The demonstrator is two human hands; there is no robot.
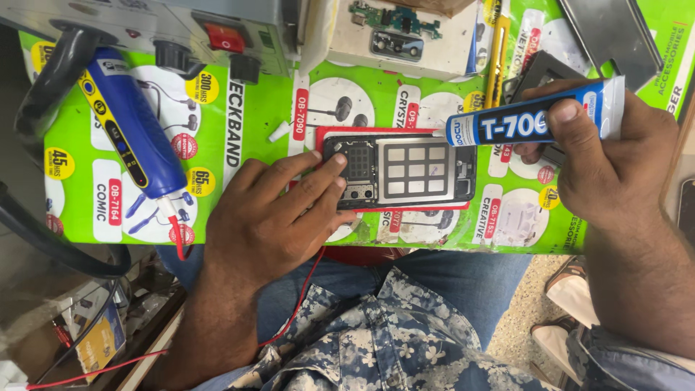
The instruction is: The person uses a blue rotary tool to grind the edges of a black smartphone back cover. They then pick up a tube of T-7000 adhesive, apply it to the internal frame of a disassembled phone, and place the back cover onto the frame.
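Nearest the lens: patterned shirt (pixel 376 340) and jeans (pixel 434 279), bottom centre of frame, lap under the near edge of the green mat (pixel 246 145).

Far left: black cable (pixel 43 239) loops off the mat's left edge; clutter below it. Upper left: blue tool (pixel 134 134) lies diagonally on the mat, tip down-right, red wire (pixel 177 239) running off the near edge. Grey box (pixel 159 25) with red switch along the top edge. Open mat between the tool and the left hand; small white cap (pixel 279 131) lies there, apart from both.

Left hand (pixel 271 217), centre-left: palm down, fingers spread flat, fingertips pressing the phone's left end. Holds nothing.

Phone (pixel 398 170), centre of frame: opened back-up, black frame, lying on a red slab whose rim shows around it. Dark board and camera holes at left; pale grid of square pads in the middle. Near edge of the mat just below it, little room.

Upper centre: white tray (pixel 398 58) with small parts.

Right hand (pixel 615 170), right of frame: closed around a blue-and-white glue tube (pixel 532 122), thumb on top. Tube lies level, its left end over the phone's top right corner; contact cannot be told.

Lower right: speckled floor (pixel 514 318), off the mat.
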